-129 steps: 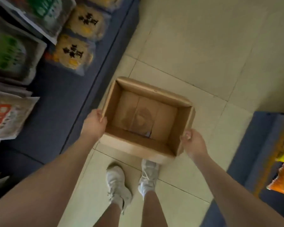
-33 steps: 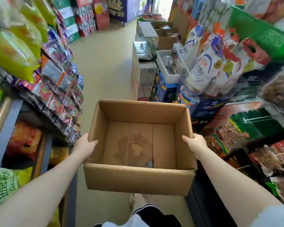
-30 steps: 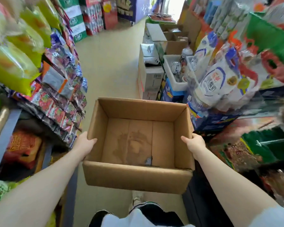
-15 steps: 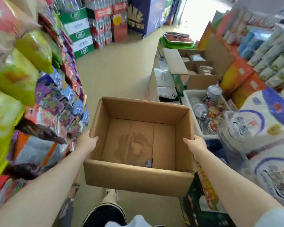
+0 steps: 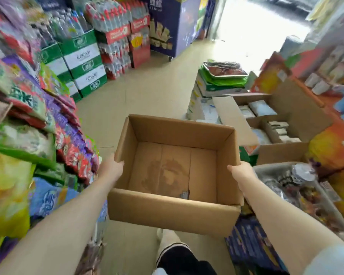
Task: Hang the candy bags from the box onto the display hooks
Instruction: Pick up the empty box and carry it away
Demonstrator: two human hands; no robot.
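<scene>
While both hands clasp its side walls, left grip (image 5: 112,168) and right grip (image 5: 240,171), the open brown cardboard box (image 5: 175,211) looks empty, light and stiff.

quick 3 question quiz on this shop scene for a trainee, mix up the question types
1. True or false: the box holds candy bags.
2. How is the box held? A) left hand alone B) both hands, one on each side wall C) resting on the floor
3. Fill in: a dark ____ marks the bottom of the box.

Key:
1. False; only a small scrap lies inside.
2. B; the right hand grips the other wall.
3. stain
</scene>
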